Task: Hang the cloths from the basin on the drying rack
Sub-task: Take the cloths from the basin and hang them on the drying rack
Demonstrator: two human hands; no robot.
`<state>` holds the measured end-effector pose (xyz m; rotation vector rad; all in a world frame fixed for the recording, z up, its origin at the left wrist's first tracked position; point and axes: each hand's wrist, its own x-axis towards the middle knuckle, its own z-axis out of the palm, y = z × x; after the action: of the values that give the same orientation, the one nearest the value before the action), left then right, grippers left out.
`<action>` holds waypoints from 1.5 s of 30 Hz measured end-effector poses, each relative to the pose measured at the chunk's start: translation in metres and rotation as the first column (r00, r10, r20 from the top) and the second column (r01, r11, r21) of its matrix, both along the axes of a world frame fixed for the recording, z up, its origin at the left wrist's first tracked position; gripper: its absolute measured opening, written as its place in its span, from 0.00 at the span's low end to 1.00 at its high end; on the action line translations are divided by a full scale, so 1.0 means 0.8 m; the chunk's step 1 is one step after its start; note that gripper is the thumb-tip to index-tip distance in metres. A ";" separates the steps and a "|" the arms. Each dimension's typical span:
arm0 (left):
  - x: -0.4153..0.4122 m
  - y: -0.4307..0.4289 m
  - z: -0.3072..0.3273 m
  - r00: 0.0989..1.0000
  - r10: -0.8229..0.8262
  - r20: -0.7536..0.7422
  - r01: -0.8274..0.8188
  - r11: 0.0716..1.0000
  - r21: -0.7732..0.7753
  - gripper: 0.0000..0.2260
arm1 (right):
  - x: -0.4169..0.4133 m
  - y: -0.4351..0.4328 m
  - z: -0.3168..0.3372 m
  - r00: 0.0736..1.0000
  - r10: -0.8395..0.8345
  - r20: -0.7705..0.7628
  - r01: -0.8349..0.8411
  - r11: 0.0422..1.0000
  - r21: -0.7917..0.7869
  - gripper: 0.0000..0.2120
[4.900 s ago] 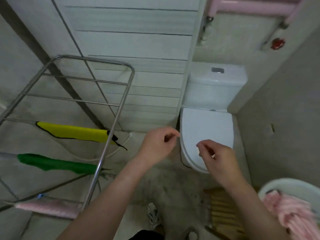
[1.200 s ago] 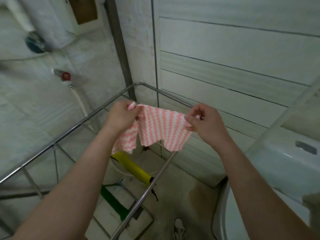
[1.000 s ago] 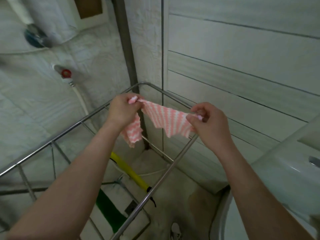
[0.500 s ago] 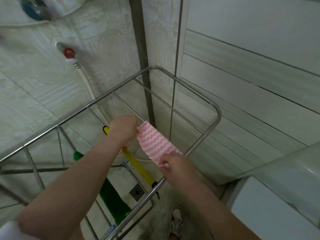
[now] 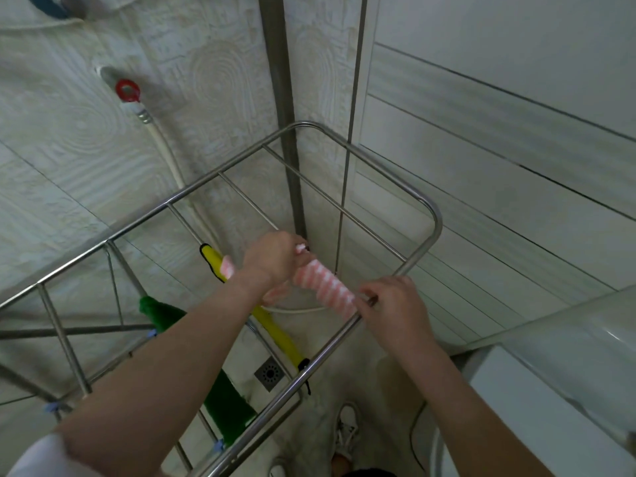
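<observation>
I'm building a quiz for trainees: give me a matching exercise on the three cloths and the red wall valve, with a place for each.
Things: A pink striped cloth; B yellow cloth; C green cloth; D red valve.
Places: 1 on the wall; 2 between the other two cloths; 3 gripped by the left hand and right hand; 4 the cloth nearest the person.
Pairs: A-3; B-2; C-4; D-1.

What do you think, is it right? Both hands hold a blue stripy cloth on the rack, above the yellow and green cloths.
No, the stripy cloth is pink, not blue. The head view shows the left hand and right hand holding it on the rack, above the yellow cloth and green cloth.
</observation>
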<state>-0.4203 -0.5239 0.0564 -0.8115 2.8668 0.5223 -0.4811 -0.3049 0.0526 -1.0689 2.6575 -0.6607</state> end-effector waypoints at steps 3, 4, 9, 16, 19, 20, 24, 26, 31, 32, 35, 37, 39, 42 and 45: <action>-0.001 0.001 -0.003 0.999 0.040 -0.018 -0.039 0.999 0.033 0.14 | -0.005 0.005 -0.009 0.998 0.033 -0.053 -0.030 0.999 0.045 0.11; -0.001 0.002 -0.002 0.999 0.045 -0.022 -0.044 0.998 0.038 0.14 | -0.005 0.004 -0.011 0.996 0.039 -0.074 -0.036 0.998 0.053 0.11; 0.000 0.003 -0.006 0.997 0.067 -0.032 -0.065 0.996 0.061 0.12 | -0.005 -0.002 -0.016 0.994 0.033 -0.101 -0.022 0.994 0.107 0.15; 0.024 0.000 0.040 0.913 0.319 -0.253 -0.198 0.891 0.409 0.10 | -0.001 -0.002 -0.007 0.997 0.054 -0.062 -0.046 0.991 0.127 0.17; 0.051 0.020 0.086 0.748 0.582 -0.320 -0.130 0.600 0.789 0.10 | 0.008 -0.003 0.015 0.999 0.042 0.022 -0.040 0.997 -0.068 0.17; 0.065 0.024 0.101 0.704 0.636 -0.315 -0.059 0.494 0.867 0.10 | 0.016 -0.010 0.029 0.987 0.043 0.156 -0.011 0.979 -0.201 0.15; 0.101 0.045 0.137 0.603 0.751 -0.270 0.204 0.182 0.962 0.10 | 0.039 -0.041 0.080 0.434 0.268 0.860 0.147 0.921 -0.361 0.30; 0.119 0.056 0.145 0.596 0.755 -0.275 0.269 0.135 0.954 0.10 | 0.050 -0.060 0.091 0.190 0.338 0.922 0.110 0.926 -0.362 0.35; 0.166 0.056 0.139 0.598 0.702 -0.386 0.242 0.300 0.923 0.11 | 0.095 -0.095 0.115 0.113 0.369 0.923 0.230 0.894 -0.385 0.06; 0.178 0.050 0.137 0.598 0.685 -0.416 0.186 0.386 0.904 0.13 | 0.101 -0.100 0.117 0.165 0.380 0.910 0.245 0.878 -0.411 0.06; 0.217 0.031 0.138 0.626 0.641 -0.443 0.024 0.552 0.833 0.20 | 0.115 -0.110 0.122 0.383 0.382 0.841 0.216 0.849 -0.483 0.05; 0.245 0.020 0.143 0.662 0.617 -0.424 -0.006 0.571 0.821 0.20 | 0.127 -0.116 0.130 0.519 0.380 0.766 0.120 0.855 -0.505 0.04; 0.266 0.014 0.150 0.716 0.561 -0.415 0.004 0.591 0.806 0.14 | 0.137 -0.118 0.146 0.577 0.434 0.692 -0.026 0.856 -0.516 0.06; 0.294 0.006 0.159 0.743 0.508 -0.435 -0.008 0.658 0.753 0.07 | 0.149 -0.127 0.161 0.742 0.496 0.450 -0.365 0.863 -0.350 0.12; 0.322 -0.006 0.168 0.773 0.450 -0.448 0.008 0.699 0.715 0.08 | 0.168 -0.143 0.170 0.796 0.558 0.235 -0.511 0.827 -0.234 0.07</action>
<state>-0.1630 -0.5288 0.1911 -0.9802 2.6174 2.0740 -0.3468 -0.4192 0.1882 -1.5442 1.9317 -0.8328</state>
